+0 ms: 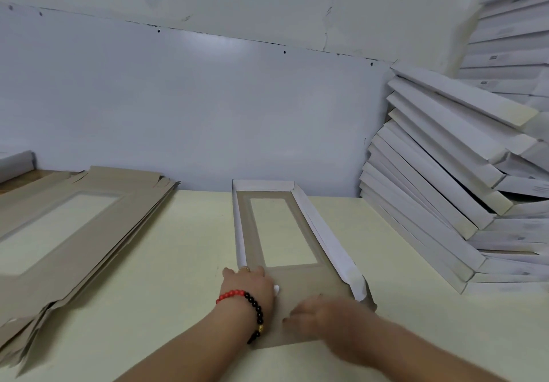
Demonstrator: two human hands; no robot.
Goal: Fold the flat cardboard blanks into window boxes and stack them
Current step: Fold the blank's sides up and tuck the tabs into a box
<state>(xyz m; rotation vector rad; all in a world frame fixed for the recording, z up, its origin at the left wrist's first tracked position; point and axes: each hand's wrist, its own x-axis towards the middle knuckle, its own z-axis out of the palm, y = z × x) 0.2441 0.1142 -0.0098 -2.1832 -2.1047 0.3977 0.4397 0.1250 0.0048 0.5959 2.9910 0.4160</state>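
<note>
A half-formed window box (297, 280) lies lengthwise on the pale table, brown inside with a clear window, its far, left and right white walls standing. The near flap still lies flat under my hands. My left hand (249, 285), with a red and black bead bracelet, grips the near end of the left wall, fingers curled over it. My right hand (323, 314) is blurred and rests flat on the brown near flap, fingers spread. A pile of flat brown blanks (74, 233) with window cut-outs lies to the left. Finished white boxes (445, 179) are stacked at the right.
A white wall panel (208, 99) rises right behind the table. The stack of finished boxes leans and fans out towards the table's right side. A white box end (16, 163) shows at the far left edge. Bare table (178, 277) lies between the blanks and the box.
</note>
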